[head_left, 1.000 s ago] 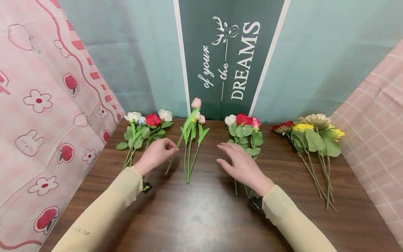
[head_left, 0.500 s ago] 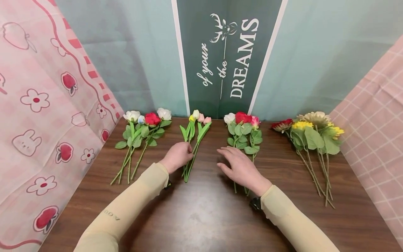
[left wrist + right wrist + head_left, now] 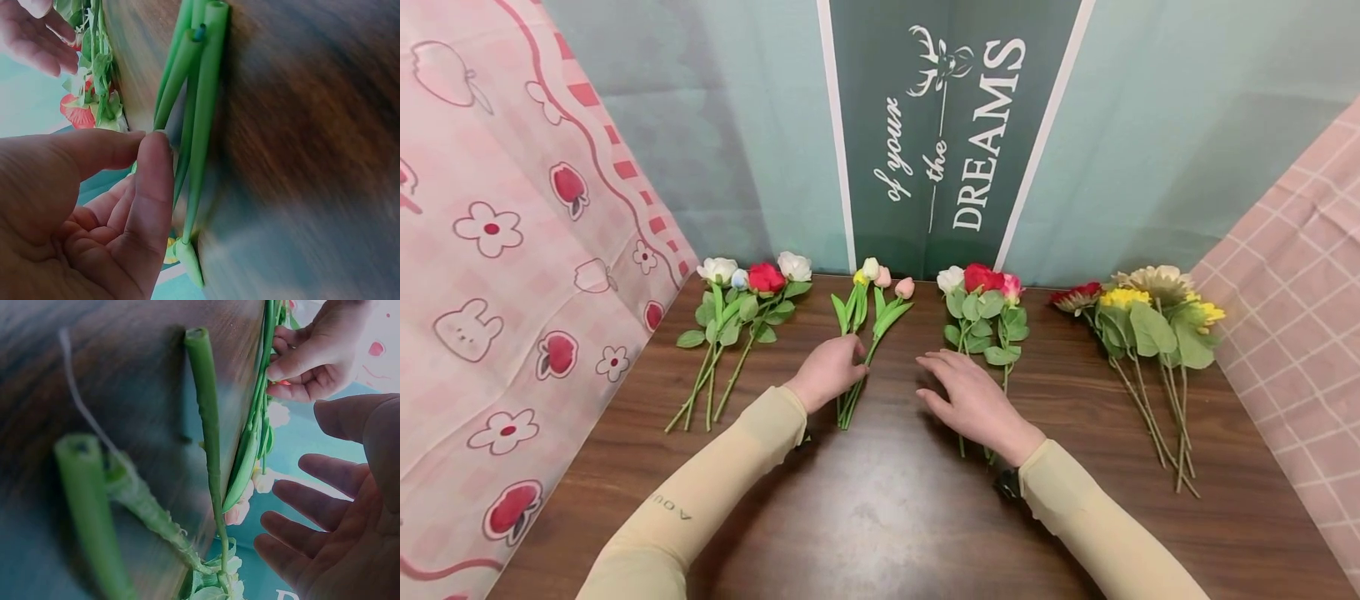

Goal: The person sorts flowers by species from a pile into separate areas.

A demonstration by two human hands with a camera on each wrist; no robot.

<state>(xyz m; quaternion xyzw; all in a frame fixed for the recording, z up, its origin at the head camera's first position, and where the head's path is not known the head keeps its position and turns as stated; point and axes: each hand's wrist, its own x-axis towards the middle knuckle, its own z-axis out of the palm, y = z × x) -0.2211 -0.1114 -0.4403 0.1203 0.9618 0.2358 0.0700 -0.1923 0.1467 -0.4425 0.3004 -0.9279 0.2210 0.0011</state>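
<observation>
Several artificial tulips (image 3: 883,275), with pink, white and yellow heads, lie together on the wooden table (image 3: 880,517) at the middle. My left hand (image 3: 831,371) pinches one green tulip stem (image 3: 177,78) between thumb and forefinger, beside the other stems. In the head view that hand covers part of the stems. My right hand (image 3: 977,400) hovers palm down with spread fingers and holds nothing. It overlaps the stems of a bunch of roses (image 3: 983,279) in white, red and pink. In the right wrist view, rose stem ends (image 3: 199,340) stand near the camera.
To the left lies another bunch of white and red roses (image 3: 766,278) with a small blue bud. At the right is a bunch of yellow, cream and dark red flowers (image 3: 1153,287). A green cloth (image 3: 760,125) hangs behind; pink cloths (image 3: 497,333) line both sides.
My left hand has carried a pink tulip rightward from between the left bunch and the tulips and laid it down beside the others. My right hand has hardly moved.
</observation>
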